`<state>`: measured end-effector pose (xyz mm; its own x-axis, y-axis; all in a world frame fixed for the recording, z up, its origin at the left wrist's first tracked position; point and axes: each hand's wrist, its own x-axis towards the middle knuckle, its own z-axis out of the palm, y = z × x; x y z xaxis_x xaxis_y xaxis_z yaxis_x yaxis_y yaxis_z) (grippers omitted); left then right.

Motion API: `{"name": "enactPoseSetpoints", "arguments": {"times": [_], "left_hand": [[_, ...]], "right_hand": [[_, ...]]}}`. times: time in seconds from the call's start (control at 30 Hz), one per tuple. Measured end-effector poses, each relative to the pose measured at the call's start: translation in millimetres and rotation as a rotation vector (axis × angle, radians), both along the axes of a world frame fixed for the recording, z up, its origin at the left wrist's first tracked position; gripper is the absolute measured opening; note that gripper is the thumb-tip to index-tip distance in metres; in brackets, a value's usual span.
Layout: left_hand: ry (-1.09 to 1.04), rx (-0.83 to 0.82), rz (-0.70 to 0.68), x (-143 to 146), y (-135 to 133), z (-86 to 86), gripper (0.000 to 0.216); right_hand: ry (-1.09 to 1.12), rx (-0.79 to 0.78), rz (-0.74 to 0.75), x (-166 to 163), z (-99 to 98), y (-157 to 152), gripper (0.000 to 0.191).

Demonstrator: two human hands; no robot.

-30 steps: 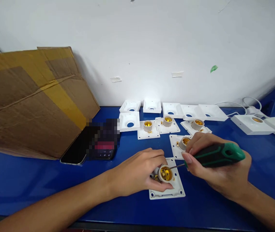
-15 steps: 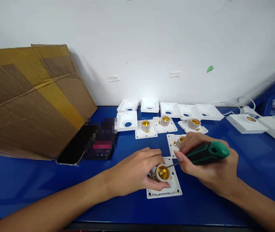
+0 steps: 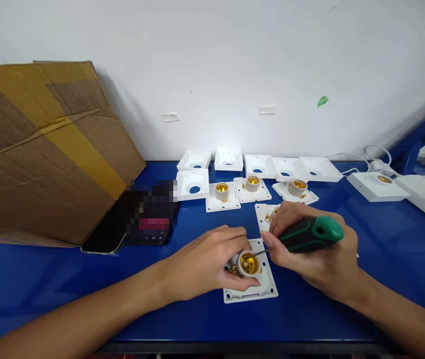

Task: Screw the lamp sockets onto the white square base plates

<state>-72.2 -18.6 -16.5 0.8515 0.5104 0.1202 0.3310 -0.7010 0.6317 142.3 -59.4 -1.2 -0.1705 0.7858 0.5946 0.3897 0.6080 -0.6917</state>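
Observation:
My left hand (image 3: 218, 259) grips a lamp socket (image 3: 249, 264) with a brass-coloured inside, thumb and fingers round its rim. The socket sits on a square white base plate (image 3: 252, 293) on the blue table. A screwdriver (image 3: 310, 235) with a green and black handle is in my right hand (image 3: 322, 262), its fingers closed round it. The shaft slants down to the left, with its tip inside the socket. Just behind my right hand lies another base plate (image 3: 263, 214), its socket partly hidden by my fingers.
Several white square covers (image 3: 228, 159) stand along the wall, with more socketed plates (image 3: 222, 197) before them. At the left are a cardboard box (image 3: 48, 164) and two phones, one dark (image 3: 107, 229). A covered socket (image 3: 377, 187) and a white cable (image 3: 350, 158) lie right.
The screwdriver handle has shifted slightly left with my right hand, its tip still in the socket. The whole view has moved a little; my left hand keeps its hold.

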Motion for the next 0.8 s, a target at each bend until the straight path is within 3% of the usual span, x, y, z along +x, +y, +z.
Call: {"name": "enactPoseSetpoints", "arguments": {"times": [0.17, 0.33, 0.43, 0.57, 0.8], "left_hand": [[-0.054, -0.015, -0.017, -0.7, 2.5, -2.7, 0.028], [-0.051, -0.153, 0.007, -1.7, 4.9, -2.7, 0.028], [-0.196, -0.281, 0.072, -0.5, 4.9, 0.9, 0.033], [-0.431, -0.386, 0.157, 3.2, 4.2, 4.6, 0.015], [-0.532, -0.394, 0.184, 4.5, 1.8, 3.7, 0.021]], "right_hand": [[-0.094, 0.040, 0.043, -6.0, 12.6, 5.3, 0.024], [-0.145, -0.049, 0.222, -11.1, 26.0, 18.9, 0.028], [-0.100, -0.084, 0.252, -13.0, 26.3, 23.6, 0.029], [-0.055, -0.066, 0.202, -15.2, 20.5, 23.2, 0.030], [-0.131, -0.009, 0.289, -17.4, 28.4, 24.7, 0.040]]}}
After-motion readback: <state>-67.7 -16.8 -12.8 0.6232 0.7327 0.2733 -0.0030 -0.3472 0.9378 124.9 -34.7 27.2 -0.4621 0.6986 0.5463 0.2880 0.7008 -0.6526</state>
